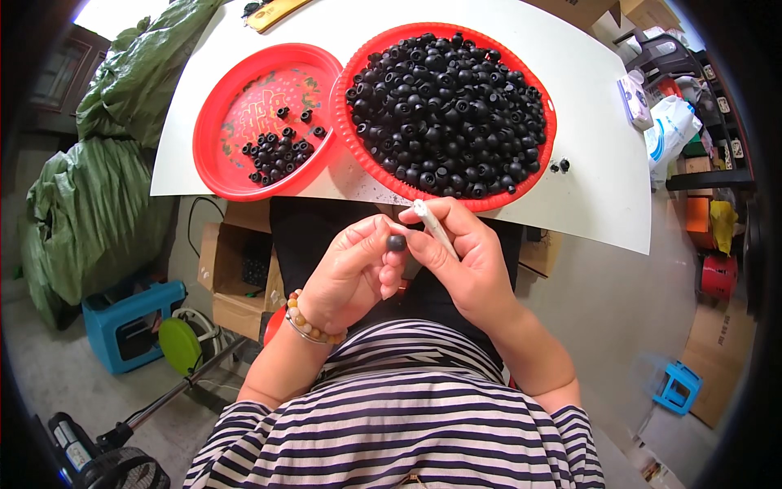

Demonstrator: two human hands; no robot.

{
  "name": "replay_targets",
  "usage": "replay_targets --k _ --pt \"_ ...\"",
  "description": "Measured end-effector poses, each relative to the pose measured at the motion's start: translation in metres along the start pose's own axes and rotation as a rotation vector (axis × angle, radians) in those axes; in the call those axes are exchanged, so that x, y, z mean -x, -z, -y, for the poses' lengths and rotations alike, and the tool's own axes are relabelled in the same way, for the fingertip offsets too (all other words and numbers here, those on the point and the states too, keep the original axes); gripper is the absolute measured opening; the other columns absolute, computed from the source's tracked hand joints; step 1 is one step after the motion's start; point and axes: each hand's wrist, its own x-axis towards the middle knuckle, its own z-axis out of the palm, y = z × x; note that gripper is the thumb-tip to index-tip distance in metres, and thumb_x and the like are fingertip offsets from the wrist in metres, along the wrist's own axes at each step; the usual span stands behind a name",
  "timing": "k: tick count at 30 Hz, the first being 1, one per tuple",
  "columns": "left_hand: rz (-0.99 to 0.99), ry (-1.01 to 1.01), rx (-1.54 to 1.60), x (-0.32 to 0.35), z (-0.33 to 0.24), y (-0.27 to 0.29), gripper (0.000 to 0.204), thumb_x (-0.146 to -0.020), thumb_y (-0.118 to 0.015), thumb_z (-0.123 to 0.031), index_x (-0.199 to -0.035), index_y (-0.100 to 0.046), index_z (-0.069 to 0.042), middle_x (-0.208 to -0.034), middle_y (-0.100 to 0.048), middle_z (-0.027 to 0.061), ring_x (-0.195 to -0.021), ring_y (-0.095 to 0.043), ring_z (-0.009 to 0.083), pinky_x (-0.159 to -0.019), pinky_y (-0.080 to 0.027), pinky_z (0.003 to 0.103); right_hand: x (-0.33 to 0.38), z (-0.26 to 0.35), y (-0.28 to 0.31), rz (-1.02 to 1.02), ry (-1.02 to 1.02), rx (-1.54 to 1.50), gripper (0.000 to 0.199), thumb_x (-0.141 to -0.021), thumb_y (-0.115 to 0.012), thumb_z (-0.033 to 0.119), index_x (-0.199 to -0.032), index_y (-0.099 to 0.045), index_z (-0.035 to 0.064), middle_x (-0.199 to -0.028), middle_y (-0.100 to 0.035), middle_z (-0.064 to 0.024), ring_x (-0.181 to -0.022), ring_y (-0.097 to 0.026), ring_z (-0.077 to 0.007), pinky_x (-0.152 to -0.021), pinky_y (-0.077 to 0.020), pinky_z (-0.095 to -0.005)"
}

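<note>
Just past the table's near edge, my left hand (342,265) pinches a small round black plastic piece (397,243) between thumb and fingers. My right hand (472,265) is closed round a slim stick-like tool wrapped in white (435,228); its working tip cannot be made out. The fingertips of both hands meet close to the black piece. Beyond them, a large red basin (549,114) is heaped with round black pieces (448,110), many showing a hole. To its left, a shallower red tray (218,122) holds a smaller cluster of black pieces (278,156).
Both red containers stand on a white table (599,179), with loose black pieces (564,165) right of the basin. An open cardboard box (236,273) and a blue stool (122,322) stand below on the left. A green sheet (90,212) hangs at far left.
</note>
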Motion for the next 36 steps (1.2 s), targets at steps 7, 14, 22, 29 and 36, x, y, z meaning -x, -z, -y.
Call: replay_targets --k 7,14,22,29,36 --pt "0.008 -0.036 0.03 0.003 -0.004 0.001 0.019 -0.089 -0.051 -0.023 -0.091 -0.054 -0.005 -0.07 -0.05 -0.0002 -0.054 -0.045 0.0053 -0.046 -0.037 0.017 0.014 0.013 0.008 0.111 0.085 0.326 0.026 -0.086 -0.055 0.013 -0.11 -0.052 0.0014 -0.088 -0.061 -0.0063 -0.079 -0.056 -0.0076 -0.071 -0.0435 -0.0212" --pt "-0.009 -0.03 0.021 0.004 -0.004 0.002 0.02 -0.088 -0.052 -0.024 -0.092 -0.054 -0.004 -0.067 -0.051 -0.0003 -0.052 -0.047 0.0054 -0.044 -0.037 0.017 0.02 0.005 0.008 0.074 0.168 0.426 0.027 -0.08 -0.061 0.006 -0.106 -0.057 0.0027 -0.092 -0.063 -0.0118 -0.081 -0.061 -0.0154 -0.07 -0.0467 -0.0239" --pt "-0.064 -0.056 0.032 0.004 -0.001 -0.002 0.017 -0.09 -0.048 -0.018 -0.095 -0.05 -0.002 -0.06 -0.048 0.0005 -0.048 -0.044 0.0049 -0.038 -0.037 0.017 0.02 0.001 0.007 0.065 0.184 0.43 0.027 -0.079 -0.061 0.006 -0.105 -0.057 0.0026 -0.092 -0.063 -0.012 -0.079 -0.062 -0.0177 -0.069 -0.0474 -0.025" --pt "-0.021 -0.052 0.034 0.004 -0.002 0.002 0.016 -0.09 -0.048 -0.017 -0.095 -0.049 -0.002 -0.065 -0.049 0.0015 -0.048 -0.044 0.0042 -0.038 -0.037 0.017 0.019 0.0 0.007 0.091 0.145 0.355 0.026 -0.079 -0.061 0.005 -0.105 -0.057 0.0018 -0.094 -0.062 -0.013 -0.082 -0.062 -0.0178 -0.072 -0.047 -0.0251" --pt "-0.049 -0.022 -0.01 0.005 -0.004 0.001 0.018 -0.088 -0.052 -0.023 -0.087 -0.053 -0.005 -0.062 -0.051 -0.0008 -0.048 -0.046 0.0049 -0.043 -0.037 0.017 0.019 0.007 0.003 0.091 0.111 0.369 0.026 -0.08 -0.06 0.005 -0.106 -0.057 0.0018 -0.095 -0.062 -0.0128 -0.082 -0.062 -0.0172 -0.072 -0.0474 -0.0252"
